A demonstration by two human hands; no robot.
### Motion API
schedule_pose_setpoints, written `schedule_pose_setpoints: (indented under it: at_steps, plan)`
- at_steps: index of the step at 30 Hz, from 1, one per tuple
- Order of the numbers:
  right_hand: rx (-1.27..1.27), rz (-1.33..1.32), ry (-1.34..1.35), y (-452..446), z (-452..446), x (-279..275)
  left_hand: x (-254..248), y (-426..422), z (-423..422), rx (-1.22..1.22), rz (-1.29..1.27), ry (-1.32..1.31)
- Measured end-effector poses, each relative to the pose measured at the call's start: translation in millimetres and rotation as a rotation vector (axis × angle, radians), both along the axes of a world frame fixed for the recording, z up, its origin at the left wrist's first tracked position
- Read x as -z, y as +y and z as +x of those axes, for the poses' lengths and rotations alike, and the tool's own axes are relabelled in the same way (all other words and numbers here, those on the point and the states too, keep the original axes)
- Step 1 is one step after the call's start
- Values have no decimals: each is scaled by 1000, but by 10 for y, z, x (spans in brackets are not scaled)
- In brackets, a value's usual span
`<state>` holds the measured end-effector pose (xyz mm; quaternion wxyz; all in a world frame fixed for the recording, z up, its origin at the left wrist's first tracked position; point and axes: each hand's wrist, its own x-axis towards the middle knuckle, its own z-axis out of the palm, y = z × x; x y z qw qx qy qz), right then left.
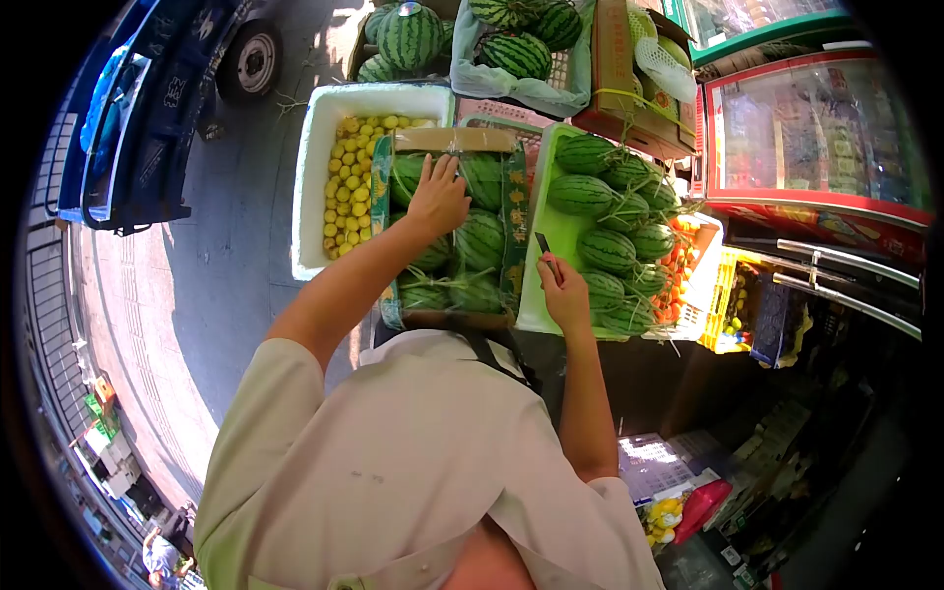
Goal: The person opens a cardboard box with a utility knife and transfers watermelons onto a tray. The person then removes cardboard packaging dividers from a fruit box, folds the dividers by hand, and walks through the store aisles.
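Observation:
A cardboard box (514, 226) of striped watermelons (480, 239) stands in front of my body. Over the melons at its far side is my left hand (440, 197), its fingers spread and resting on or just above them, with nothing held. To the right, my right hand (562, 285) is closed round a small dark knife (542, 242), whose blade points up and away. This hand hovers at the left edge of a light green crate (537, 305) filled with small watermelons (607, 251).
A white foam box (309, 206) of yellow fruit (351, 182) adjoins the cardboard box. More melons (411, 37) sit behind. Orange-red produce (677, 270) and a red-framed glass case (816, 128) are at right. A blue cart (138, 118) stands at left.

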<state>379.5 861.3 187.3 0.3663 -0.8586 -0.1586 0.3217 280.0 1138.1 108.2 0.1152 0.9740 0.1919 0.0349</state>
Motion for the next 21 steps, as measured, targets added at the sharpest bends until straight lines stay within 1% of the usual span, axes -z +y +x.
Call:
schedule_pose_setpoints:
  at_steps: [1,3,4,5,7,8,9,11,12,13,15,16,18,19,21]
  plan:
    - [32,7,6,-41,-33,-12,-9,-9,63,32,7,6]
    - [64,90,43,-97,-65,-26,-41,-9,196,2,-14,141]
    - [69,110,22,-119,-47,-16,-95,-13,261,18,4,72]
    - [94,126,25,-121,0,-7,-158,-10,332,42,20,75]
    - [67,146,-32,-89,56,-44,-305,11,431,47,-125,197]
    - [78,163,-35,-43,113,-54,-148,24,426,92,-76,13]
    - [79,175,-35,11,160,-45,-152,19,443,103,-59,12]
    - [91,204,-37,182,210,-30,-161,62,451,28,-236,-176]
    - [90,204,-23,260,223,-32,-220,49,473,-57,-274,-169]
    - [90,205,-8,323,210,-36,-277,59,502,-48,-268,-173]
    - [74,194,4,418,153,-61,-383,75,550,-151,-141,106]
    - [50,177,21,468,129,-91,-438,83,538,-144,-135,101]
    - [28,172,41,507,76,-33,-522,82,516,-84,-96,252]
    - [-1,160,66,503,55,55,-515,83,510,-71,-92,248]
    - [5,159,36,528,51,223,-485,108,495,-86,-66,202]
